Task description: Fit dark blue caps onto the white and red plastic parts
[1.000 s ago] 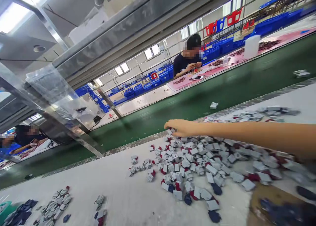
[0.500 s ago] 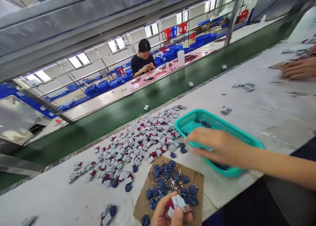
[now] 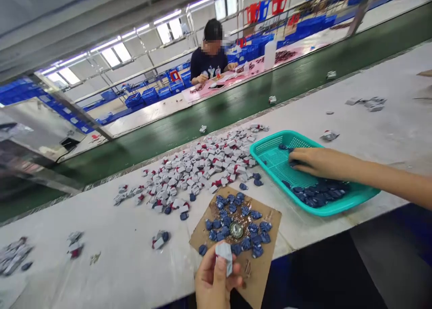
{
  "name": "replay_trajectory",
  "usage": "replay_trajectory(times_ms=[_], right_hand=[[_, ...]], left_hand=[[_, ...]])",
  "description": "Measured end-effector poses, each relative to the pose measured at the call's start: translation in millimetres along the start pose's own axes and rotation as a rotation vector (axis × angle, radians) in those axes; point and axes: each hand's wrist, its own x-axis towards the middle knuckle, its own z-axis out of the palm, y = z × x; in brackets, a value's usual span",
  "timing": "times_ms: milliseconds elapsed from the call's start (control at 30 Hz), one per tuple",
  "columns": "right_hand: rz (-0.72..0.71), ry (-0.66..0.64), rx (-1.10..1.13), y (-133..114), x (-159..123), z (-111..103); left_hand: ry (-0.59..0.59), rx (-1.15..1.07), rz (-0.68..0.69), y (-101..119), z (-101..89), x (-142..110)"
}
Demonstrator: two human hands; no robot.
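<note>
My left hand point(image 3: 215, 278) is at the bottom edge, fingers pinched on a small grey part point(image 3: 224, 253) held over the near corner of a brown cardboard sheet point(image 3: 266, 266). Several dark blue pieces point(image 3: 236, 221) lie on that sheet around a small round metal piece point(image 3: 236, 230). My right hand point(image 3: 313, 162) reaches into a teal plastic basket point(image 3: 340, 206), fingers curled down among the blue pieces point(image 3: 317, 194) inside; what it holds is hidden. A large spread of grey and red parts point(image 3: 202, 167) lies beyond the cardboard.
A green conveyor belt point(image 3: 236, 111) runs behind the white worktable point(image 3: 118, 264), carrying single parts. Across it a person in a dark shirt point(image 3: 209, 61) works at a pink mat. Small piles of parts point(image 3: 15, 255) lie at the left and far right point(image 3: 366, 103). Blue bins point(image 3: 148, 95) line the background.
The view swung from the far pile to the teal basket. My right hand drew back from the pile into the basket. My left hand came into view holding a grey part.
</note>
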Motion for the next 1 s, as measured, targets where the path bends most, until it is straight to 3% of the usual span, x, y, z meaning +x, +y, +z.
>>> replay_trajectory(times_ms=[200,267,367,467,533,600,700,867,1000], right_hand=[[0.086,0.086,0.064,-3,3,5],[0.104,0.140,0.117,-19,0,2],[0.026,0.189,0.346,-66,-10,-5],[-0.244,0.014,0.552,-122,-14,-1],[-0.420,-0.087,0.552,-151,-12,9],[-0.526,-0.050,0.453,-168,-9,23],[-0.499,0.023,0.247,-176,-6,38],[-0.405,-0.228,0.170,-181,-2,33],[-0.396,-0.286,0.189,-187,4,25]], left_hand=[[-0.040,-0.082,-0.074,3,-9.1,1],[-0.041,-0.093,-0.054,2,-12.7,3],[-0.039,-0.079,-0.031,2,-17.0,5],[-0.025,-0.060,-0.014,3,-20.7,6],[0.002,-0.039,0.004,4,-24.5,6],[0.033,-0.011,0.025,5,-30.3,6],[0.091,0.008,0.048,6,-41.1,6],[0.130,-0.023,0.046,6,-50.9,10],[0.099,-0.058,0.063,4,-49.5,12]])
